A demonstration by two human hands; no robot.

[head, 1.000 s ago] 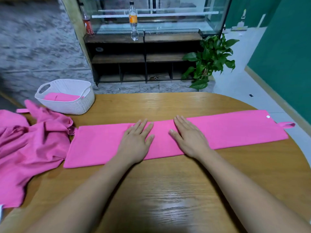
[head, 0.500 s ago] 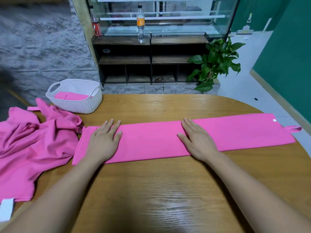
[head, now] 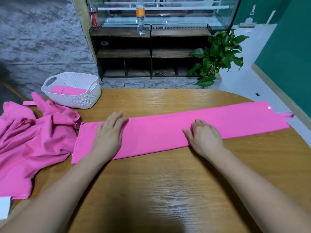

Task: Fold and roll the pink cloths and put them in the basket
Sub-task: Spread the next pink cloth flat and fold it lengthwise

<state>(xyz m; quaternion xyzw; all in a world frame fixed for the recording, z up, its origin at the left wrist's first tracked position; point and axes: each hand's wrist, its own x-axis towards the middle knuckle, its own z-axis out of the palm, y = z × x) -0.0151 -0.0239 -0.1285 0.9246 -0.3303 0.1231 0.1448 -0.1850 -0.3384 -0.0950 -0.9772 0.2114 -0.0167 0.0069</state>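
Pink cloth (head: 159, 132), folded into a long flat strip of smooth matte fabric, lies across the middle of the wooden table (head: 168, 190), its right end reaching the table's right edge, where a small loop (head: 288, 116) sticks out beside a white snap (head: 269, 107). The left hand (head: 109, 132) lies palm down on the strip near its left end, fingers straight and close together, holding nothing. The right hand (head: 205, 137) presses on the strip right of its middle, fingers a little bent at the knuckles, thumb spread toward the near fold; it grips nothing that can be seen. A second ago both hands lay side by side at the strip's middle; the left has since slid out toward the left end, and the right hand's fingers, straight half a second ago, are now bent. Crumpled pink cloths (head: 33, 140) are heaped at the left edge, touching the strip's left end. Near the far left corner stands a white woven-pattern plastic basket (head: 80, 101) with a rolled pink cloth (head: 69, 90) inside.
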